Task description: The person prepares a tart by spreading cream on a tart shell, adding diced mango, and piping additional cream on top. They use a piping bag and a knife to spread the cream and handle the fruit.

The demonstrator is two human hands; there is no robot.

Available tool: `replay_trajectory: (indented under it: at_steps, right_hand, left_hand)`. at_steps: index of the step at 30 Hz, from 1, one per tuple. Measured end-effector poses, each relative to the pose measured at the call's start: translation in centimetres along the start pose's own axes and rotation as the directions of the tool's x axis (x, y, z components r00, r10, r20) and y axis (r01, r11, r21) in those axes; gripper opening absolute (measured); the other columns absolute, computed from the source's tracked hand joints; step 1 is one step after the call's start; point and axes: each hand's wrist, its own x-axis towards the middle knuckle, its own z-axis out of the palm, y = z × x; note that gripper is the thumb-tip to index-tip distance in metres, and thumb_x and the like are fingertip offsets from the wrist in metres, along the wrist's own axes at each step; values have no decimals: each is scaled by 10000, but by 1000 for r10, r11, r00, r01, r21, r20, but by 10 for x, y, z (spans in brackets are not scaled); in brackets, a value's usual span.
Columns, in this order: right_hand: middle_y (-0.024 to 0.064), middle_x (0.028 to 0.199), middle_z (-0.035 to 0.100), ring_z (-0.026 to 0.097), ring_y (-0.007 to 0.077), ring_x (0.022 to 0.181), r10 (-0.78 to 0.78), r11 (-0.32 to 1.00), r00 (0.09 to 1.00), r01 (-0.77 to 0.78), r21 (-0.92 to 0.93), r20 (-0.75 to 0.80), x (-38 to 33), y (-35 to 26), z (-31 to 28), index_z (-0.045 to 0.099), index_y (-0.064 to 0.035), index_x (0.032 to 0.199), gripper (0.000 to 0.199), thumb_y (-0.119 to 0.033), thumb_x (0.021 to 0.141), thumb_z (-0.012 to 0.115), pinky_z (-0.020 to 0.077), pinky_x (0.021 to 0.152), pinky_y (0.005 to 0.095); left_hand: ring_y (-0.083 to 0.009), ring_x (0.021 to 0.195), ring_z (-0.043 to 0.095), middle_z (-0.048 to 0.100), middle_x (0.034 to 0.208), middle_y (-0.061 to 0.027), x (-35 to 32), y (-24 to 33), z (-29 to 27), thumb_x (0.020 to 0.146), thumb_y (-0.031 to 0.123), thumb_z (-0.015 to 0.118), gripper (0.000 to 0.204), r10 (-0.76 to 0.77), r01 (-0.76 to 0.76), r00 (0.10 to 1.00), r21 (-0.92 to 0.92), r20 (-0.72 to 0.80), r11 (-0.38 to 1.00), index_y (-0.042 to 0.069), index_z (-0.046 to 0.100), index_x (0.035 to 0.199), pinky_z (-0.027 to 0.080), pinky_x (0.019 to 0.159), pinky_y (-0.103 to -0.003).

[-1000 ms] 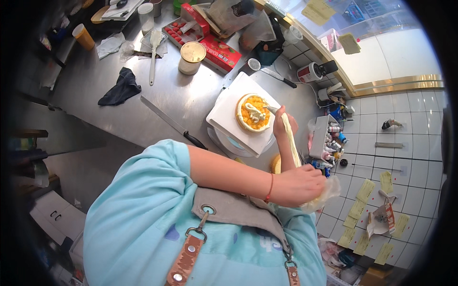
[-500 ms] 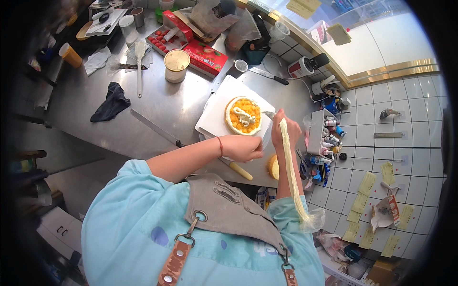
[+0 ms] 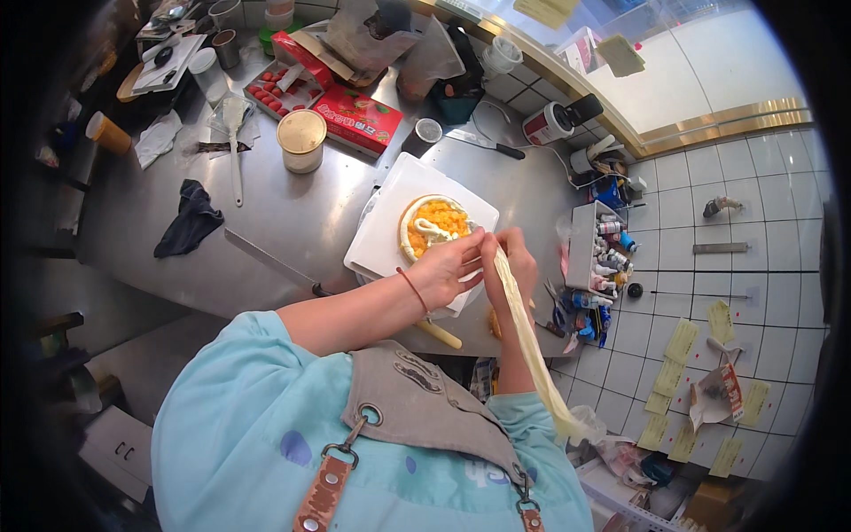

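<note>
A round cake (image 3: 410, 232) with a white cream rim, orange fruit pieces and squiggles of cream sits on a white board (image 3: 377, 239). Its near right side is hidden behind my left hand (image 3: 443, 273), whose fingers stretch out, parted, to the front end of a piping bag (image 3: 525, 332). My right hand (image 3: 514, 264) is wrapped round the bag just behind that end. The long, slack bag of pale cream trails down over my right forearm. The nozzle is hidden by my fingers. A pale-handled tool (image 3: 439, 335) lies by the near table edge.
Across the steel table (image 3: 292, 208) lie a long blade (image 3: 266, 257), a dark cloth (image 3: 189, 220), a white spatula (image 3: 236, 164) and a lidded tub (image 3: 302, 142). Red strawberry boxes (image 3: 359, 120) and a black-handled knife (image 3: 487, 142) are farther back. A bottle bin (image 3: 585, 253) stands right.
My left hand has opened from a loose fist and reached to the piping bag's front end. My right hand has drawn nearer and lower, off the cake's edge. The view has shifted slightly.
</note>
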Motion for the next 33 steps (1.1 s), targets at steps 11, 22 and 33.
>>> replay_trajectory:
  at_steps: [11, 22, 33]
  right_hand:
    - [102, 956, 732, 724, 163, 878, 210, 766, 977, -148, 625, -26, -15, 7, 11, 670, -17, 989, 120, -7, 901, 752, 562, 789, 295]
    - [77, 926, 718, 697, 150, 926, -57, 904, 997, 27, 426, 57, -6, 17, 26, 667, -3, 921, 112, -1, 891, 775, 544, 829, 265]
    - [42, 982, 578, 557, 99, 771, 79, 855, 988, -136, 500, 132, 13, 35, 27, 699, -29, 860, 154, -25, 807, 844, 458, 664, 229]
  left_hand:
    - [-201, 1245, 576, 626, 1307, -73, 26, 22, -15, 1101, 329, 473, 319, -92, 96, 994, -70, 59, 993, 85, 567, 1282, 441, 1132, -422]
    - [-204, 1269, 558, 602, 1330, -100, 23, 16, -24, 1129, 338, 379, 387, 16, -9, 998, -102, 68, 995, 50, 497, 1360, 429, 1136, -404]
    - [-198, 1346, 495, 549, 1370, -95, 28, -5, -16, 1132, 346, 366, 372, 32, -13, 997, -277, 63, 961, 60, 476, 1342, 362, 1203, -378]
